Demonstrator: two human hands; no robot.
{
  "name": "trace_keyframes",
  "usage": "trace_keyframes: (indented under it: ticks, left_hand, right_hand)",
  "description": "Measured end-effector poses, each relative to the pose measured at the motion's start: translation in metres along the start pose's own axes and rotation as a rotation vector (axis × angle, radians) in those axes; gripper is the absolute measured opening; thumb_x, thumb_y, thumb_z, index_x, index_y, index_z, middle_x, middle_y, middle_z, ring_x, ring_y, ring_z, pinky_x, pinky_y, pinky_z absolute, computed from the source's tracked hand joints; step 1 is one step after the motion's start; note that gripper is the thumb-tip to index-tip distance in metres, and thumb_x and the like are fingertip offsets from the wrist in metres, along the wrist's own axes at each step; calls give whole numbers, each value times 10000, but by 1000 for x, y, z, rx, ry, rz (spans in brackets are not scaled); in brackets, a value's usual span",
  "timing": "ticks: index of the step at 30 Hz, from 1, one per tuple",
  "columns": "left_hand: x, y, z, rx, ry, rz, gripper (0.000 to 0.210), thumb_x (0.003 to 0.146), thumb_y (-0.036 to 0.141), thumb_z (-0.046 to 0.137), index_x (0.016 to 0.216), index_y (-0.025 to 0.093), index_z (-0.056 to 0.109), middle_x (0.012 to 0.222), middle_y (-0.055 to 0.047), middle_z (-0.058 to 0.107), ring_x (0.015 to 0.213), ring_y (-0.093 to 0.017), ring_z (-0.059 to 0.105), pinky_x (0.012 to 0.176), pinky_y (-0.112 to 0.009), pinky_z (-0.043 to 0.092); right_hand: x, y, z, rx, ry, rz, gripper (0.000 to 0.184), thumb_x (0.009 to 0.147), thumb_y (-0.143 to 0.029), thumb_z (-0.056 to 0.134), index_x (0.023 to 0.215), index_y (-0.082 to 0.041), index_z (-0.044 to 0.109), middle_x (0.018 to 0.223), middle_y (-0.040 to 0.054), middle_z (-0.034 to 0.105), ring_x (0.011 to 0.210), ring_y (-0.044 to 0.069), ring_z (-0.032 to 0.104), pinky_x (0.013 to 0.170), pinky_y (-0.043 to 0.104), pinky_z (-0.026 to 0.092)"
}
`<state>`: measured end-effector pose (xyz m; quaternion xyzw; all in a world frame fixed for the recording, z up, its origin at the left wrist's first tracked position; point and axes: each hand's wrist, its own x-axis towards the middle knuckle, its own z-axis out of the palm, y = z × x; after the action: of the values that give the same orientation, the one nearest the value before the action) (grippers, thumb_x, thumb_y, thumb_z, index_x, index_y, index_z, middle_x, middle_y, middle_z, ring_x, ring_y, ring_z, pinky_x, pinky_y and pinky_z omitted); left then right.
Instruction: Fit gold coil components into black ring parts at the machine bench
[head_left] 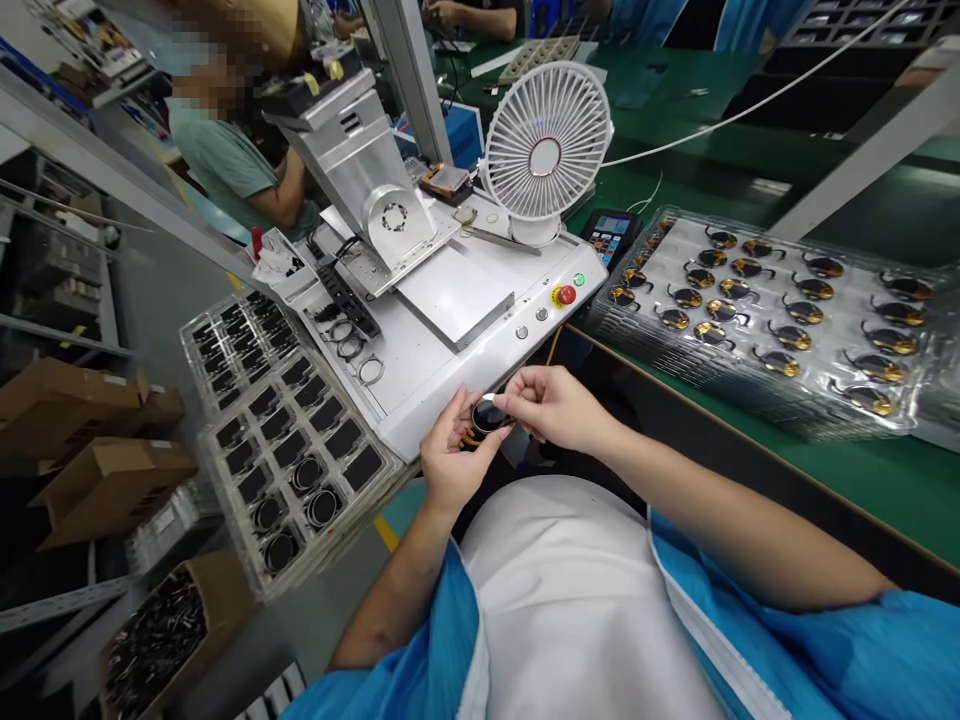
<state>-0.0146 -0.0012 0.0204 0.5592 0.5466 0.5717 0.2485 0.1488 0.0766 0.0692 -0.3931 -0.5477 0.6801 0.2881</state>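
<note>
Just in front of the machine's edge, my left hand [455,455] grips a round black screen part [489,416] by its rim, with orange film showing beneath it. My right hand [556,408] reaches in from the right, thumb and forefinger pinched at the part's upper edge. A small pale piece shows at those fingertips, too small to name. Part of the round screen is hidden by fingers of both hands.
A white machine [457,385] with buttons and a red stop knob [566,295] stands ahead, bearing a white fan [546,150]. Stacked clear trays [750,330] of round orange-black parts lie right; trays of black parts [360,425] lie left. A co-worker [240,165] sits beyond.
</note>
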Motion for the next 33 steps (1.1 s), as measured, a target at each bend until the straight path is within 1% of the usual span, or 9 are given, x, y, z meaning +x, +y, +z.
trace_keyframes:
  ticks: [8,14,18,21,23,25,27,30,33]
  left_hand:
    - [-1,2,3,17,-8,68,689,777,205,858,1413,178,595,1278,-144,744,1129,-260,749,967,-371,643]
    - [-4,0,0,57,-7,71,655,786,195,847,1395,184,608,1282,-137,743,1134,-264,746,952,-375,652]
    - [-5,-1,-1,86,2,77,624,779,209,854,1361,176,629,1272,-138,747,1127,-276,749,950,-398,657]
    - [-8,-4,5,66,-2,79,598,778,206,857,1335,176,643,1245,-133,759,1097,-275,760,933,-404,664]
    - [-11,-6,11,35,-54,86,606,785,198,851,1350,185,632,1245,-130,759,1095,-274,761,937,-415,663]
    - [-13,-8,16,-2,-153,103,670,789,184,846,1407,202,588,1290,-135,736,1128,-276,746,976,-445,644]
    - [-13,-12,19,-30,-235,125,713,797,177,837,1448,219,549,1343,-139,704,1180,-282,721,1024,-480,615]
    - [-9,-19,17,-42,-251,134,633,822,185,814,1410,226,584,1338,-128,701,1202,-280,704,1030,-481,608]
    - [-2,-22,14,-29,-237,115,514,838,178,795,1328,220,646,1264,-113,730,1144,-260,723,996,-455,625]
  right_hand:
    - [-8,13,9,-157,88,-64,259,847,-388,695,743,-189,567,551,-27,600,428,93,501,431,196,355]
    - [-8,17,10,-227,115,-120,221,849,-350,684,738,-189,580,553,-26,594,464,99,493,463,207,347]
    - [-5,24,11,-212,157,-142,254,830,-378,710,741,-193,560,571,-29,586,497,99,496,479,207,357]
    - [-8,32,12,-103,158,-102,311,808,-456,733,805,-192,570,628,-20,603,538,111,529,493,213,394]
    - [-14,37,7,0,82,-35,376,811,-537,717,837,-194,566,643,-14,607,521,121,527,473,227,411]
    - [-27,41,-9,37,87,-21,408,822,-582,695,836,-198,557,646,-11,603,497,124,512,462,240,416]
    - [-49,44,-40,-66,296,-94,383,835,-562,698,832,-199,577,679,1,615,533,132,533,506,255,441]
    - [-104,53,-109,-386,906,-209,304,838,-507,706,842,-210,643,775,44,664,673,184,610,644,318,500]
    - [-174,69,-179,-688,1492,-164,251,781,-491,705,786,-245,653,759,97,671,686,263,629,676,423,511]
